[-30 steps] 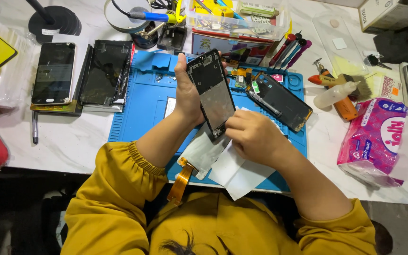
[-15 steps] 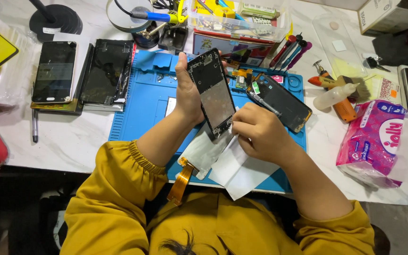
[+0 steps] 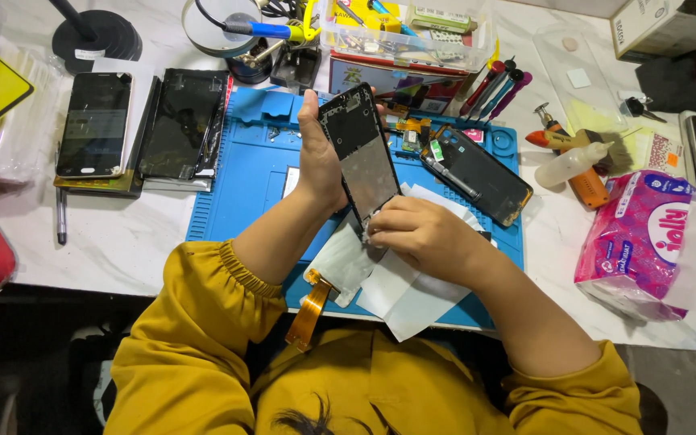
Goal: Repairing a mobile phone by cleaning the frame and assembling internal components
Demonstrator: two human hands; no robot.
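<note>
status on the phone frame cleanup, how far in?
Done: the phone is apart; its dark back half lies on the blue mat, and white sheets are laid out. In hand: the left hand holds the phone frame upright while the right hand works at its lower end, apparently wiping. Left: the upper frame seems untouched, and the halves are not rejoined.

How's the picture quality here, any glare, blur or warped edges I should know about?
Head view: lighting is bright and even, shadows soft; the white table looks nearly washed out. The left hand holding the phone frame and the right hand at its lower end are sharp, no motion blur. Faint reflections show on the dark phone at left. The wide lens bends the edges.
</note>
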